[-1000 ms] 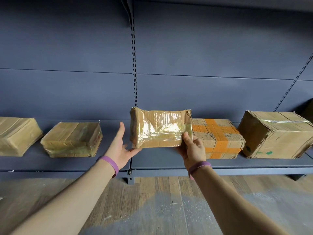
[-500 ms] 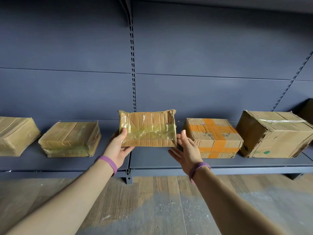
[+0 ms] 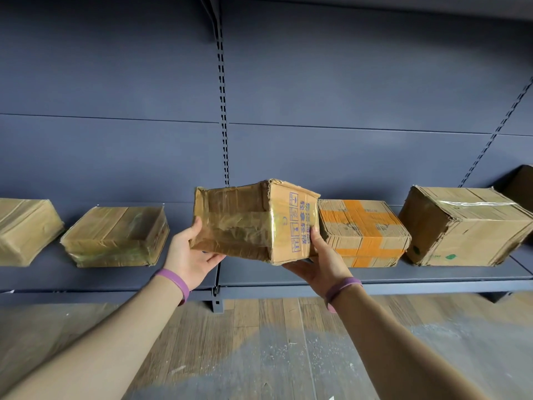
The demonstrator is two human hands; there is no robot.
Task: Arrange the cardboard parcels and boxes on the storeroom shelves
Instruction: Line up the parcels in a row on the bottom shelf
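Battered cardboard box (image 3: 253, 223), creased and wrapped in glossy clear tape, with blue print on its right end. Held tilted in the air just in front of the grey shelf (image 3: 317, 274), left of the orange-taped box (image 3: 363, 232). Gripped by the left hand (image 3: 190, 255), thumb up the left face, fingers beneath. Clasped too by the right hand (image 3: 320, 264), thumb against the printed end, fingers underneath.
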